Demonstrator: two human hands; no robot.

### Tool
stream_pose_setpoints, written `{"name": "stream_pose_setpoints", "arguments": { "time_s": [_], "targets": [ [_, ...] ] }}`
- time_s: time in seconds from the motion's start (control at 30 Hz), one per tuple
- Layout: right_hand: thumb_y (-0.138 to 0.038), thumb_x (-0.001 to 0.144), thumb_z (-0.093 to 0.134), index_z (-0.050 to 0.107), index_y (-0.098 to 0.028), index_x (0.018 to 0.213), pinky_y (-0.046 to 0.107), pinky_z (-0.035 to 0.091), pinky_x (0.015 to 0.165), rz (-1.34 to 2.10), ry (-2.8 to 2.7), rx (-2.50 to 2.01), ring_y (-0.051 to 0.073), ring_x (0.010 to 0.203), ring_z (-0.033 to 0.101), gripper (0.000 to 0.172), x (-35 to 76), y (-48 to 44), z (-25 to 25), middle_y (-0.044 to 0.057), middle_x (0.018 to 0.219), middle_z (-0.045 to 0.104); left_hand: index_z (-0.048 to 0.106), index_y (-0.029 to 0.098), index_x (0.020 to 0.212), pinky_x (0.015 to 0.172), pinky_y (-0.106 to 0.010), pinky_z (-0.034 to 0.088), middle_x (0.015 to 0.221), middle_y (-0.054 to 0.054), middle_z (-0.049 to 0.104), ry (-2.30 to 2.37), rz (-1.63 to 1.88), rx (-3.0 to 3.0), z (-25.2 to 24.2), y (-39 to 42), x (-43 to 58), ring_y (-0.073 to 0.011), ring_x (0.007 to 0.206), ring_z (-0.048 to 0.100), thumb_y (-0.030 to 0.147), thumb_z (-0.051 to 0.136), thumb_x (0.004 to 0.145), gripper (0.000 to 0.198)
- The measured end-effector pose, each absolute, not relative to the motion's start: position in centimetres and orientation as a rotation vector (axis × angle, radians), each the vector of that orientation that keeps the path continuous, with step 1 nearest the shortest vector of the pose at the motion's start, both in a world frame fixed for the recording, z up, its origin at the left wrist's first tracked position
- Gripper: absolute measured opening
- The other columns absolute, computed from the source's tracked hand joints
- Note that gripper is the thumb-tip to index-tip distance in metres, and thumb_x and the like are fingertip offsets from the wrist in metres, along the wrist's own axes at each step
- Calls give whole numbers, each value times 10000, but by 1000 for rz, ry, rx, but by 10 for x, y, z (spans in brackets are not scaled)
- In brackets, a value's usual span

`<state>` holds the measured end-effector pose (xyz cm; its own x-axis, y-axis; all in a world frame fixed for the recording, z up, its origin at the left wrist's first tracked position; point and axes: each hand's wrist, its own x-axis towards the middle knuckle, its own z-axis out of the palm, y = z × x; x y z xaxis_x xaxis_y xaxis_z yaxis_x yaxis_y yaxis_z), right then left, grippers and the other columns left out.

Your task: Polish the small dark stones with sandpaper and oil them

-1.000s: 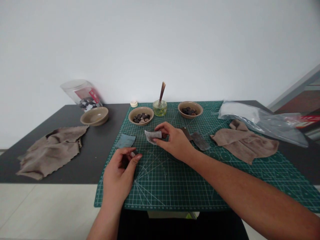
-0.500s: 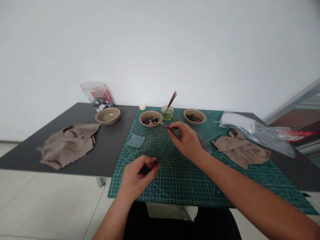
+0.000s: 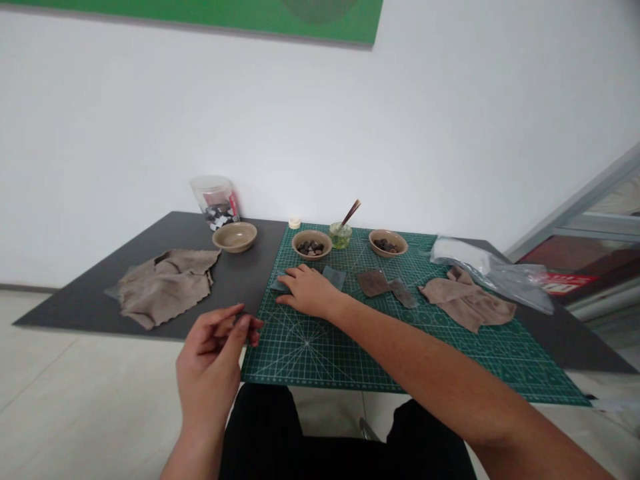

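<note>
My left hand [image 3: 213,350] is raised at the mat's left front edge, thumb and fingertips pinched on a small dark stone [image 3: 239,313] that is mostly hidden by the fingers. My right hand [image 3: 313,291] lies palm down over the green cutting mat [image 3: 350,353], fingers stretched out. Its fingertips touch a blue-grey square of sandpaper [image 3: 278,285], which is partly covered by them. Another grey-blue square [image 3: 335,277] lies just behind the right hand. To the right are a brown square [image 3: 373,283] and a grey piece [image 3: 403,293].
At the back stand two bowls of stones, a left one [image 3: 311,236] and a right one [image 3: 389,254], with a glass jar [image 3: 341,236] holding thin sticks between them. A tan bowl [image 3: 235,238], plastic tub [image 3: 216,203], brown cloths [image 3: 167,287] and plastic bag [image 3: 495,270] lie around.
My right hand has moved left from near the stone bowl down to the blue-grey square, uncovering the brown and grey pieces. My left hand has shifted left. The view has tilted up.
</note>
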<state>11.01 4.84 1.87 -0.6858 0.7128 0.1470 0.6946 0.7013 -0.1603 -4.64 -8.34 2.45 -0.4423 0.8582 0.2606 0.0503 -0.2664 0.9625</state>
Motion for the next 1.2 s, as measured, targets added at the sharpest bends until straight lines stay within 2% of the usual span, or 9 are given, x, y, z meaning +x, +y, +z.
{"name": "stream_pose_setpoints", "arguments": {
  "time_s": [0.17, 0.27, 0.4, 0.57, 0.67, 0.83, 0.9, 1.03, 1.2],
  "targets": [
    [-211, 938, 493, 674, -123, 975, 365, 471, 865, 87, -2706, -1208, 253, 956, 654, 205, 106, 55, 29, 153, 999, 716, 602, 186, 1058, 593, -265, 565, 776, -9, 730, 1334, 1739, 1235, 44, -73, -51, -131, 605, 664, 304, 708, 813, 292],
    [-242, 917, 488, 624, -141, 1006, 339, 472, 733, 129, -2466, -1335, 241, 833, 661, 191, 125, 51, 42, 128, 921, 712, 570, 191, 1043, 649, -297, 585, 875, -32, 741, 1274, 1721, 1367, 65, -50, -36, -147, 675, 694, 294, 690, 814, 279],
    [-327, 799, 604, 582, -199, 882, 301, 449, 653, 509, -1858, -1317, 181, 678, 592, 154, 172, 50, 57, 6, 740, 646, 531, 203, 909, 697, -352, 604, 876, -44, 738, 1065, 1571, 1490, 89, -2, -5, -192, 765, 719, 314, 682, 784, 226],
    [-313, 725, 620, 607, -189, 906, 305, 488, 694, 1116, -1224, -964, 162, 751, 610, 220, 225, 59, 58, 18, 884, 677, 623, 175, 876, 615, -276, 542, 727, -1, 670, 1057, 1436, 1725, 91, 53, 42, -139, 648, 643, 320, 721, 756, 212],
    [-309, 671, 708, 654, -177, 868, 293, 472, 715, 1195, -1099, -837, 147, 738, 596, 243, 242, 68, 50, 13, 841, 674, 665, 182, 890, 585, -248, 500, 718, 7, 640, 1069, 1386, 1865, 78, 72, 65, -116, 617, 594, 316, 708, 778, 180],
    [-409, 727, 761, 642, -185, 768, 263, 455, 652, 1210, -1119, -802, 121, 659, 570, 256, 252, 74, 31, -25, 726, 632, 696, 202, 883, 709, -285, 518, 844, -27, 673, 1034, 1345, 2093, 50, 82, 78, -150, 754, 628, 291, 667, 812, 117],
    [-385, 690, 804, 633, -199, 829, 269, 483, 670, 1217, -1096, -785, 130, 679, 606, 289, 251, 73, 28, -26, 756, 663, 687, 202, 880, 665, -276, 505, 777, -11, 666, 1094, 1273, 2064, 44, 83, 77, -151, 703, 620, 307, 659, 817, 126],
    [-293, 594, 871, 571, -250, 1073, 308, 531, 685, 1304, -1025, -755, 157, 674, 659, 567, 243, 70, 27, -44, 739, 705, 674, 194, 884, 583, -252, 466, 672, 22, 631, 1178, 1155, 2002, 39, 87, 72, -137, 604, 588, 331, 678, 785, 169],
    [-314, 587, 876, 658, -204, 793, 284, 520, 695, 1249, -1019, -803, 140, 706, 643, 319, 238, 70, 24, -20, 773, 711, 638, 192, 807, 589, -246, 460, 683, 20, 631, 1191, 1154, 1999, 36, 90, 68, -133, 615, 585, 317, 670, 777, 133]
  ]
}}
